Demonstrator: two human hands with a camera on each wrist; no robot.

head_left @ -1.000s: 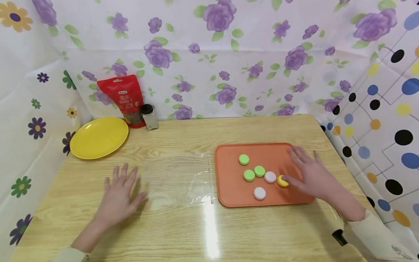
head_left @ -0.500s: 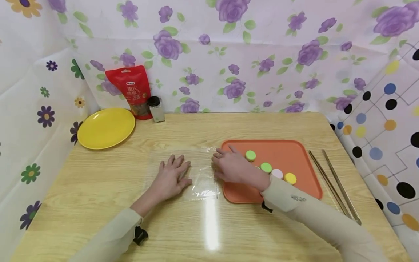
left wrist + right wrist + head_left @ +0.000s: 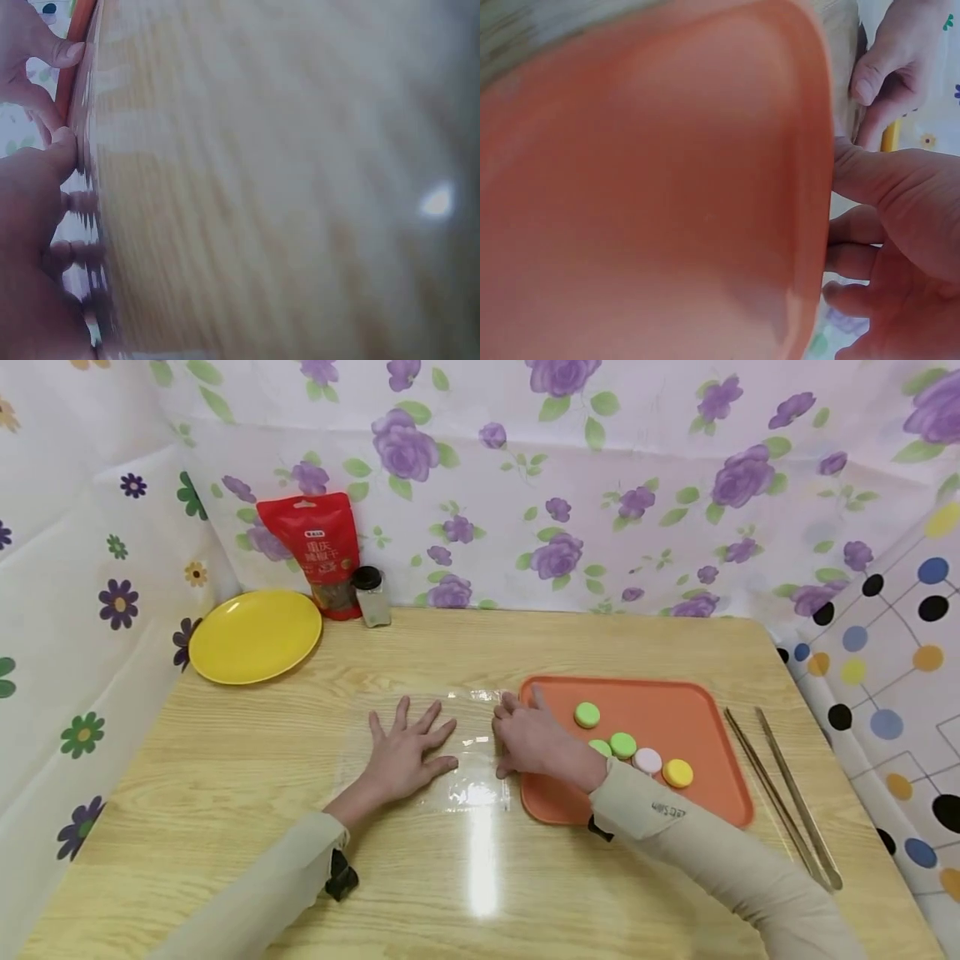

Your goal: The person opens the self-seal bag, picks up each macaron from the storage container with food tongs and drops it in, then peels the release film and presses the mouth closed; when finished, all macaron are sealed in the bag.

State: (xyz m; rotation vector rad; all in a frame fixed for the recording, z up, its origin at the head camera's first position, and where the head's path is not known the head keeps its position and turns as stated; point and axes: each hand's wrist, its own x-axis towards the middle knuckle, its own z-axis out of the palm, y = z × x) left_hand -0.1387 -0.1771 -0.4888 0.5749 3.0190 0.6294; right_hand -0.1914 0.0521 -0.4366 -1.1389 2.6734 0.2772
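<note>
A clear plastic bag (image 3: 474, 781) lies flat on the wooden table. My left hand (image 3: 401, 753) rests on it with the fingers spread. At the bag's right edge, my right hand (image 3: 538, 739) touches down with bent fingers, thumb and forefinger apart. Its forearm crosses over an orange tray (image 3: 667, 706), whose left rim is close beside those fingers. On the tray sit toy-like macarons: a green macaron (image 3: 587, 715), a second green macaron (image 3: 622, 745), a pale pink macaron (image 3: 647, 761) and a yellow macaron (image 3: 678, 773). The right sleeve partly covers a third green one.
Long metal tongs (image 3: 798, 797) lie right of the tray. At the back left stand a yellow plate (image 3: 255, 635), a red pouch (image 3: 318, 543) and a black-capped shaker jar (image 3: 372, 602). A floral cloth (image 3: 510, 527) hangs behind the table.
My right hand has come left from above the tray's right side to the bag's edge, uncovering the tongs. My left hand has moved right onto the bag. The head view has shifted slightly.
</note>
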